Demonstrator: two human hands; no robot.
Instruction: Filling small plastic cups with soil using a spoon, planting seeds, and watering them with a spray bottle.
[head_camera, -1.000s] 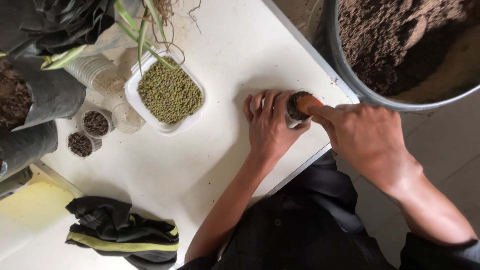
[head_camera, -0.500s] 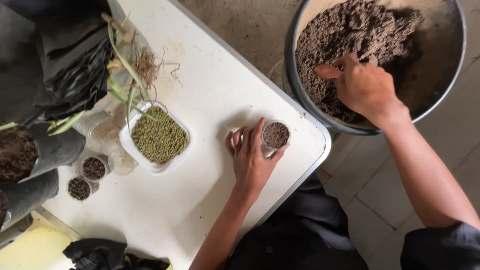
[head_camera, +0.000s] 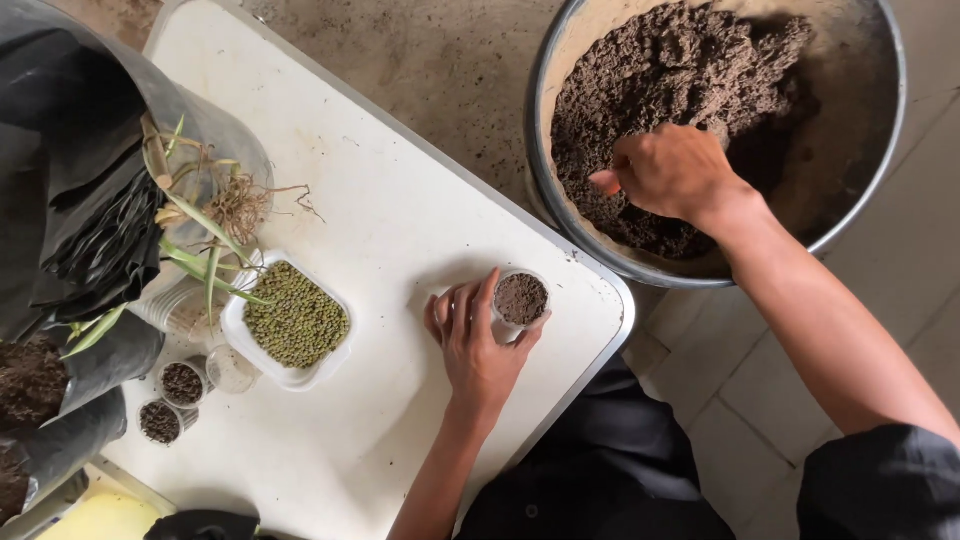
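Hands apart: left hand (head_camera: 478, 345) wraps a small soil-filled cup (head_camera: 521, 299) at the white bench (head_camera: 400, 210) edge, steadying it, while right hand (head_camera: 672, 172), upper right, digs into soil (head_camera: 690, 60) in a metal basin (head_camera: 560, 60), fingers apparently curled

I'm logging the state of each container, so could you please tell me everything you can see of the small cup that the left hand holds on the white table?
The small cup is a clear, thin-walled plastic one, round at the mouth and standing upright on the white table near its rounded corner. Dark brown soil fills it almost to the rim, crumbly on top. The left hand wraps around its side, fingers and thumb against the wall. Nothing else touches it; its base is hidden by the hand.
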